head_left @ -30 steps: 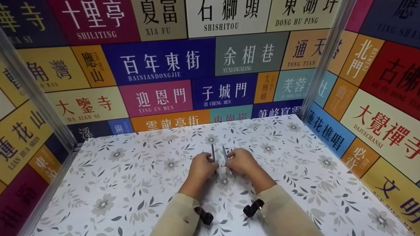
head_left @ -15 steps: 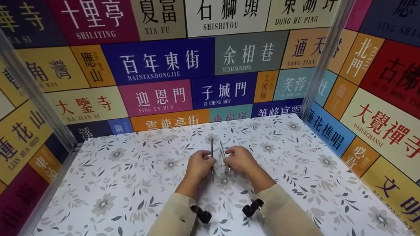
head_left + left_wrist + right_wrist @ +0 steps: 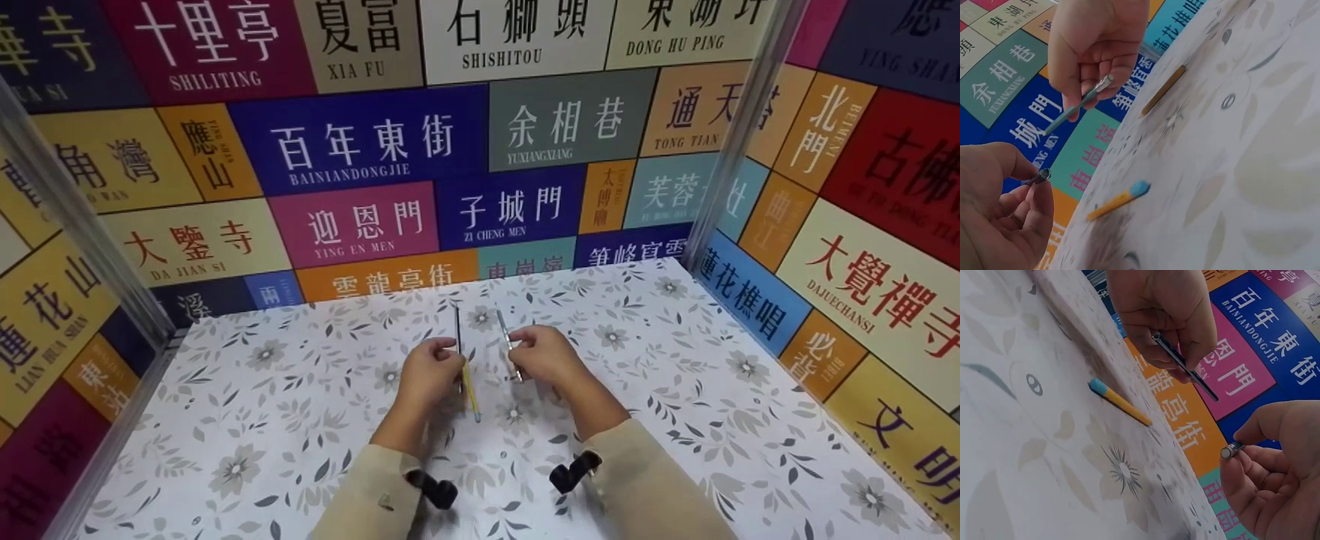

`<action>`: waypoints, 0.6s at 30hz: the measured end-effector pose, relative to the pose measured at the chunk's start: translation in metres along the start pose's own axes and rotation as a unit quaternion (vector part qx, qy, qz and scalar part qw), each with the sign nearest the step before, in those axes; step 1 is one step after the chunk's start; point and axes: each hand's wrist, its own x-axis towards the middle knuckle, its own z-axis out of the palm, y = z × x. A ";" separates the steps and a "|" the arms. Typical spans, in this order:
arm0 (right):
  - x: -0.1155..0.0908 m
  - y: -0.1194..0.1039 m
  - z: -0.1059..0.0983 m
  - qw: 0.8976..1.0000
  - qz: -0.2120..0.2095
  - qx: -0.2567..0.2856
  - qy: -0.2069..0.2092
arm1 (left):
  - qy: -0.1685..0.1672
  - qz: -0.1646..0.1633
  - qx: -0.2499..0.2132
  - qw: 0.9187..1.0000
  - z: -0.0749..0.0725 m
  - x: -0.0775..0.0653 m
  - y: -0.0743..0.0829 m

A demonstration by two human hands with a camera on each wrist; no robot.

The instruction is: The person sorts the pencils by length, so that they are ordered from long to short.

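In the head view my left hand pinches a dark pencil between thumb and fingers, its length pointing away from me. My right hand pinches a grey-green pencil the same way, a short gap to the right. The right wrist view shows the metal-banded, pale end of this one. A yellow stick with a blue end lies close under my left fingers, outside their pinch. In the left wrist view a brownish stick shows low by the cloth below my right hand; the head view does not show it.
A white table cover with grey flowers spreads under both hands. Panels with coloured name signs rise behind and at both sides, with clear corner posts. Black wrist straps circle the beige sleeves.
My left hand has moved left with the dark pencil, widening the gap between the hands. The yellow stick with the blue end has come into view beside it. My right hand has shifted slightly forward.
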 end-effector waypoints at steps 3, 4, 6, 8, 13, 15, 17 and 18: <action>0.002 -0.006 0.005 1.000 -0.003 0.005 -0.010 | 0.013 -0.004 0.000 1.000 -0.013 0.000 -0.001; 0.003 -0.007 0.006 1.000 -0.005 0.008 -0.013 | 0.018 -0.001 0.003 1.000 -0.017 0.001 -0.002; 0.004 -0.011 0.010 1.000 -0.009 0.015 -0.018 | 0.024 -0.002 -0.001 1.000 -0.026 0.001 -0.003; 0.004 -0.014 0.013 1.000 -0.012 0.022 -0.018 | 0.029 -0.001 -0.008 1.000 -0.033 0.002 -0.005; 0.003 -0.021 0.025 0.999 -0.017 0.032 -0.016 | 0.040 0.000 -0.006 0.999 -0.055 0.004 -0.014; 0.002 -0.024 0.030 0.999 -0.016 0.038 -0.024 | 0.044 -0.010 -0.006 0.999 -0.065 0.004 -0.018; 0.002 -0.027 0.036 0.998 -0.012 0.047 -0.034 | 0.044 -0.026 -0.013 0.999 -0.075 0.004 -0.022; 0.002 -0.029 0.039 0.998 -0.011 0.049 -0.037 | 0.045 -0.030 -0.015 0.998 -0.080 0.004 -0.024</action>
